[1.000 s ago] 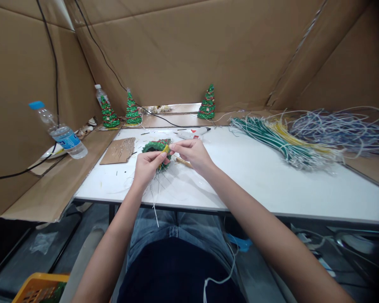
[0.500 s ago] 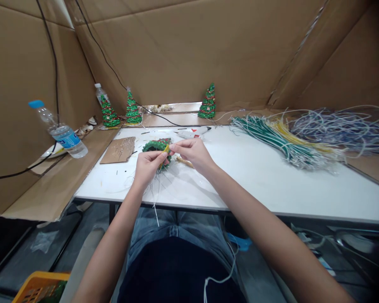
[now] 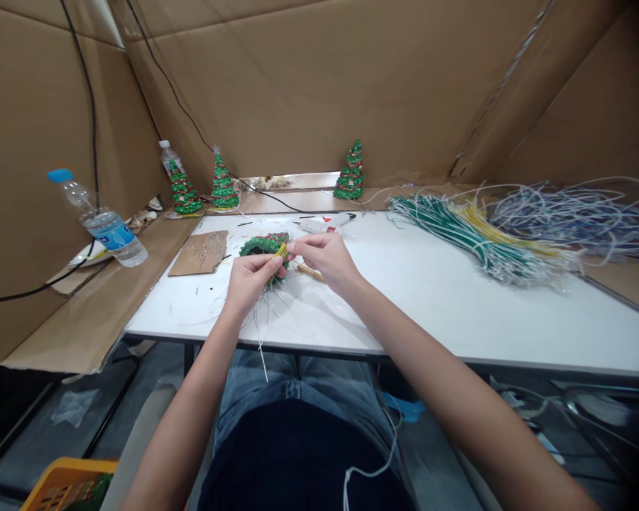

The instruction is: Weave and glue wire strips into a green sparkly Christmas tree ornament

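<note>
Between thumb and fingers my left hand [image 3: 254, 278] pinches a small bundle of yellow wires [image 3: 282, 251], whose pale thin ends hang down over the table's front edge. The fingertips of my right hand [image 3: 324, 257] are closed together at the upper end of that bundle; whether a single strand is between them is too small to tell. Just behind my hands a green tinsel Christmas tree [image 3: 260, 245] lies on its side, its hollow base facing me and partly hidden by my fingers.
Behind my hands lies a glue gun [image 3: 327, 223], with a cardboard piece [image 3: 198, 253] to the left. Bundled green wires [image 3: 458, 234] and tangled white strands [image 3: 580, 220] lie right. Several small trees [image 3: 350, 170] stand at the back; a water bottle [image 3: 111, 231] leans left.
My right fingertips have shifted very slightly to the right at the top of the yellow bundle. My left hand keeps its grip in nearly the same place.
</note>
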`<state>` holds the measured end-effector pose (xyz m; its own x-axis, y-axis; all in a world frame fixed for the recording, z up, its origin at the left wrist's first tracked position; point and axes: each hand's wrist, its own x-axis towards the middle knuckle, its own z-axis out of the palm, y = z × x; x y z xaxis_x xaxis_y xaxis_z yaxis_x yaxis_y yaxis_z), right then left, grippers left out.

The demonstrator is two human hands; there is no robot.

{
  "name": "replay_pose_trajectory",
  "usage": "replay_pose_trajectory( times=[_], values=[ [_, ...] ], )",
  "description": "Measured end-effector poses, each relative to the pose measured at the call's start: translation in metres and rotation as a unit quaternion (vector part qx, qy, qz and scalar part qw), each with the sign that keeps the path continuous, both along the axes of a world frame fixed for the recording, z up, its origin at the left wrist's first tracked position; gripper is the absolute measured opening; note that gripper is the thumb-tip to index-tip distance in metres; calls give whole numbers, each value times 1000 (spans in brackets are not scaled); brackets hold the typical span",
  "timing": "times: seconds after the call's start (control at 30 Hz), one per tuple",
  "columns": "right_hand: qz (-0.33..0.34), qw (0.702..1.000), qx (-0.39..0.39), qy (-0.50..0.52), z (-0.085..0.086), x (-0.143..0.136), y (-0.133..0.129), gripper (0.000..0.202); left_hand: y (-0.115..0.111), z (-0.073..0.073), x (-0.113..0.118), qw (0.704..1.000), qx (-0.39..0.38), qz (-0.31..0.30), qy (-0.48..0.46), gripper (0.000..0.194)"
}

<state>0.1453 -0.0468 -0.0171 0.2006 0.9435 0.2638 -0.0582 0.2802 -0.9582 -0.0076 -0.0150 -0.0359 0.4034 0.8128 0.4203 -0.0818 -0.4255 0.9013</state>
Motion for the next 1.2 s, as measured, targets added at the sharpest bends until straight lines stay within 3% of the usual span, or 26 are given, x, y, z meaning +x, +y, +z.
replay_pose_trajectory(
  times=[0.4, 0.73, 1.0, 1.2],
  values=[
    [7, 1000, 4, 20, -2, -1, 0, 18, 0, -3, -2, 1000, -7, 14, 8, 24],
    [85, 994, -22, 62, -3, 2, 0, 17, 4, -3, -3, 1000, 16, 16, 8, 30],
    [82, 996, 14, -37, -8, -3, -1, 30, 5, -4, -2, 1000, -2, 4, -7, 30],
    [64, 997, 39, -33, -11, -10, 1, 33, 4, -4, -4, 1000, -17, -6, -4, 29]
  ],
)
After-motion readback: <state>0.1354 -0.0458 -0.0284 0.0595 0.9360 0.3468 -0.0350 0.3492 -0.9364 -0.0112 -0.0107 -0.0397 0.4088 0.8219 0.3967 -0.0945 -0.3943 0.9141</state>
